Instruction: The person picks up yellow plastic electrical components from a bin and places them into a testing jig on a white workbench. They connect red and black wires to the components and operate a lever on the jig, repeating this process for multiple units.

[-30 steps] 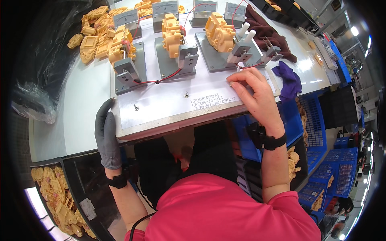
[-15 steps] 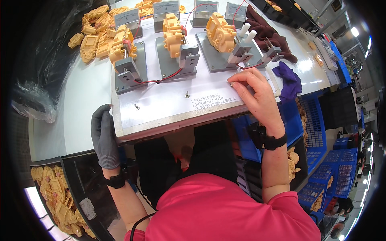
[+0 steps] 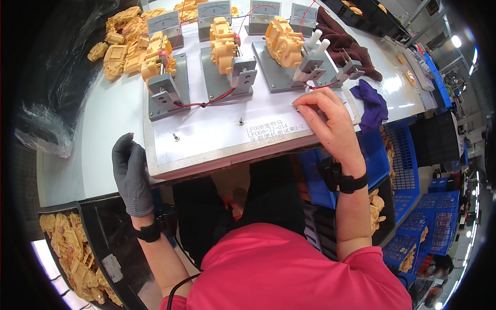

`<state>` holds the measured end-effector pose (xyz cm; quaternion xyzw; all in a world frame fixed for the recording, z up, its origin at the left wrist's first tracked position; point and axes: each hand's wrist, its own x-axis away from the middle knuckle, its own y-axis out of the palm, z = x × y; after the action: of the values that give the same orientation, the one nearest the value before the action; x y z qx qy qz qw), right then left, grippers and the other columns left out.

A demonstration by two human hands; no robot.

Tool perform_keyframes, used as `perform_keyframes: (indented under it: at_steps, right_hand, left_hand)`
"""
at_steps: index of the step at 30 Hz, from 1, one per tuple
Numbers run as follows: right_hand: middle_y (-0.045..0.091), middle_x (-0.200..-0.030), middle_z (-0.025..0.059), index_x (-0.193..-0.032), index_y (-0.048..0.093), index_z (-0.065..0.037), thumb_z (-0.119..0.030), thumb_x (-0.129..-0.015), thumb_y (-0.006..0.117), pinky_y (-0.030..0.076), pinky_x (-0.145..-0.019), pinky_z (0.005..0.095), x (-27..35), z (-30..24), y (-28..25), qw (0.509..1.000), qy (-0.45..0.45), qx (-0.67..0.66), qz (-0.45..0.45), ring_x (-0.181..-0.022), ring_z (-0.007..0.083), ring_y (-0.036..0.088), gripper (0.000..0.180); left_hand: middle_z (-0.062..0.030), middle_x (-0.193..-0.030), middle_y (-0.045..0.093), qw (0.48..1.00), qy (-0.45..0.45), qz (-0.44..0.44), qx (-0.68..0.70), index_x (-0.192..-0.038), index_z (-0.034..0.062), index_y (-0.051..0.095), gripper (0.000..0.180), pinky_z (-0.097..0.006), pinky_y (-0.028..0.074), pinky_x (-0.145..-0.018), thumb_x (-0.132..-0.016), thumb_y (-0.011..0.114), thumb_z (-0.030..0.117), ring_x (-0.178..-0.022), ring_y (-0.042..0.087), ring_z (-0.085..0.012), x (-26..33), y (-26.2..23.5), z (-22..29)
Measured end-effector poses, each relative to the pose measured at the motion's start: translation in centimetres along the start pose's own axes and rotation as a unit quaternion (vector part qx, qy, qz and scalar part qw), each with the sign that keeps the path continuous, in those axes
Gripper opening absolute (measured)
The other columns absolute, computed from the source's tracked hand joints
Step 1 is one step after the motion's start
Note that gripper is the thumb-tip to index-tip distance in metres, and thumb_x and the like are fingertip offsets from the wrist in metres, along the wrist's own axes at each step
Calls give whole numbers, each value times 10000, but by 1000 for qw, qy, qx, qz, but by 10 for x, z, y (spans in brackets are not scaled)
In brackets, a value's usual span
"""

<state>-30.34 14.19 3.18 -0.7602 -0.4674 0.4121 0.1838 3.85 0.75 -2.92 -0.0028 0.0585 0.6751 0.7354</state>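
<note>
Right hand (image 3: 330, 124) is pinching the right switch (image 3: 298, 108) near the board's right front: thumb and index are almost meeting, small metal tip showing between them. Gloved left hand (image 3: 129, 170) is hanging just beside the left edge of the board (image 3: 206, 150), fingers loosely curling; palm is facing out of view, so can't tell if it's holding anything. Middle switch (image 3: 241, 122) and left switch (image 3: 176, 137) are standing along the board's front, well apart from both hands. Behind them, three gray jigs (image 3: 210, 82) are carrying yellow gearboxes (image 3: 223, 49), red and black wires (image 3: 222, 97) running between. Meters (image 3: 215, 10) are standing in a row behind the jigs. Purple cloth (image 3: 369, 103) is lying right of the right hand, brown cloth (image 3: 354, 46) bunching behind it. More yellow parts (image 3: 114, 61) are piling up back left.
</note>
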Motion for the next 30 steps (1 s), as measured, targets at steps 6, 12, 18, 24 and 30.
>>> perform_keyframes:
  at_steps: [6, 12, 18, 24, 30]
  right_hand:
    - [625, -892, 76, -923, 682, -30, -79, -874, 646, 454, -741, 339, 0, -1, 0, 1000, -1, 6, -1, -834, 243, 598, 78]
    - [626, -893, 77, -924, 683, -32, -80, -874, 646, 454, -736, 338, 0, -1, 0, 1000, 6, 3, 2, -828, 242, 599, 78]
    - [621, -887, 77, -922, 682, -30, -81, -876, 645, 452, -746, 343, 0, -2, 1, 1000, 7, 2, 0, -828, 248, 596, 78]
    - [617, -885, 78, -922, 682, -30, -79, -878, 644, 452, -751, 346, 0, 0, 0, 1000, 2, 7, 0, -832, 252, 594, 76]
    - [619, -889, 79, -924, 682, -28, -73, -876, 644, 458, -752, 346, 0, -2, 0, 1000, 5, -1, 0, -834, 252, 595, 76]
  left_hand:
    - [23, -974, 518, 1000, -8, 2, -2, -1249, 37, 563, 297, -210, 413, -834, -956, 540, 81, -884, 488, -61, 0, -1, 0]
    - [26, -951, 506, 1000, -10, -4, -14, -1233, 35, 567, 295, -203, 405, -799, -946, 530, 91, -843, 470, -57, 0, -2, 2]
    - [26, -931, 498, 1000, -11, 4, -14, -1225, 34, 567, 287, -200, 398, -773, -950, 534, 110, -816, 457, -55, 1, -2, 2]
    - [22, -954, 500, 1000, -25, 12, 6, -1271, 38, 554, 318, -204, 406, -797, -970, 538, 137, -840, 463, -56, -2, -1, 1]
    - [27, -980, 504, 999, -16, 28, -4, -1296, 44, 545, 334, -209, 416, -823, -972, 530, 126, -864, 470, -52, 0, 7, 8]
